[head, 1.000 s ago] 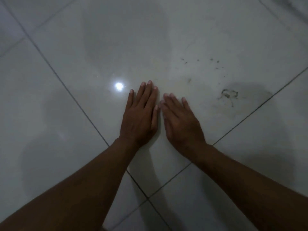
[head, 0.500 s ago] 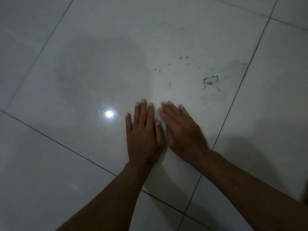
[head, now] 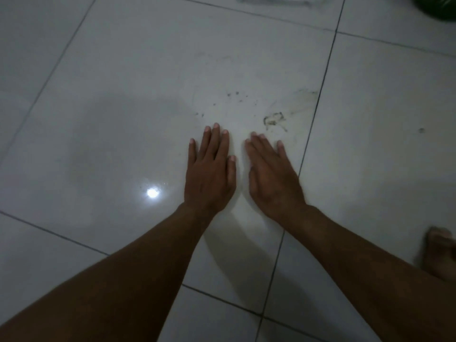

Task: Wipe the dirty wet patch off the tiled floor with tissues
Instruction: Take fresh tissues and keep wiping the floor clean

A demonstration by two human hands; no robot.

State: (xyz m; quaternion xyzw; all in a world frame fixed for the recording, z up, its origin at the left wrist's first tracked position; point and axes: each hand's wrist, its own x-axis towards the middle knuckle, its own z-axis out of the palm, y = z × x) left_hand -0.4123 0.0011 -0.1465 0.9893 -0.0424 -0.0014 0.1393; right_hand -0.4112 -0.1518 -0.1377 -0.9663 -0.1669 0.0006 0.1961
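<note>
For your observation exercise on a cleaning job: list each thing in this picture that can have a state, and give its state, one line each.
Left hand: flat on the floor, fingers straight, holding nothing.
Right hand: flat on the floor, fingers straight, holding nothing.
Dirty patch: not yet wiped, dark smears and specks beyond the right fingertips.
Floor: glossy, reflecting a light.
Foot: bare, on the floor at right.
</note>
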